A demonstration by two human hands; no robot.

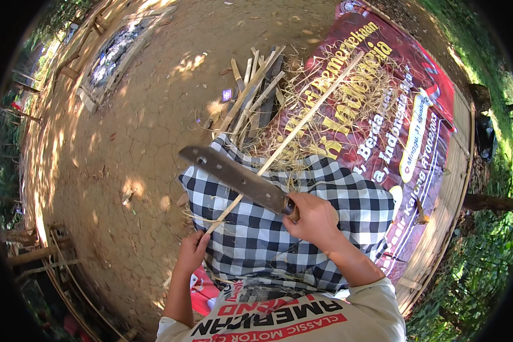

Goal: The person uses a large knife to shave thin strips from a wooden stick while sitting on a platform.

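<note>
My right hand (313,221) is closed round the wooden handle of a machete (239,178). The broad dark blade has a few holes and points to the upper left, lying across a long pale bamboo strip (308,117). My left hand (194,251) pinches the strip's near end, low at the left. From there the strip slants up to the right, over my lap and out above the banner. A black-and-white checked cloth (336,228) covers my lap. Thin curled shavings (208,219) hang near my left hand.
A pile of split bamboo strips (251,94) lies on the cracked earth ahead. To the right, a maroon printed banner (376,114) strewn with curly shavings (347,108) covers a bamboo platform (459,182). A framed pit with grey ash (117,51) is at the far left.
</note>
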